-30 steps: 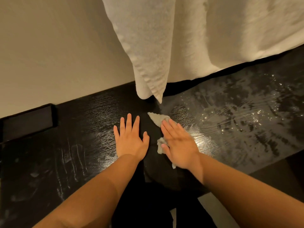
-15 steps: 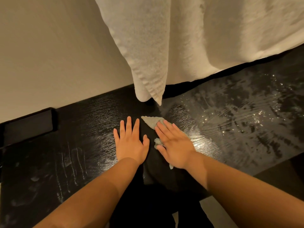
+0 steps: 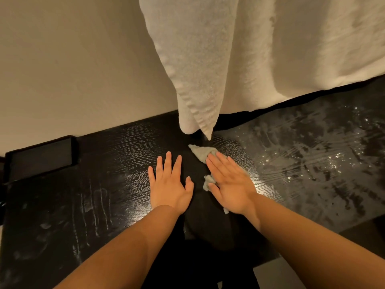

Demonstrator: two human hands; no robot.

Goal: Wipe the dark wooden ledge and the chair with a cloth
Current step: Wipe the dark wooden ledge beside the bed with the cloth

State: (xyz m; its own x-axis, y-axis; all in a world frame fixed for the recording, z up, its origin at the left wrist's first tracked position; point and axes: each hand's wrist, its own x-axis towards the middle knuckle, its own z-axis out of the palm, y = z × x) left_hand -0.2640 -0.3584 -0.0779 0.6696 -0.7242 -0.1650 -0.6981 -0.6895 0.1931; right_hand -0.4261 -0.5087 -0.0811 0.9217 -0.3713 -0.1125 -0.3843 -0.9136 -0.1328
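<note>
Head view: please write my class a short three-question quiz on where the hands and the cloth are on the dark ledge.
1. True or false: the left hand presses the cloth.
2. What hangs just above the cloth? A) white fabric B) a lamp C) a plant
3. Fill in: the right hand lies flat on the cloth, while the left hand lies flat on the bare ____.
Key: 1 false; 2 A; 3 ledge.
</note>
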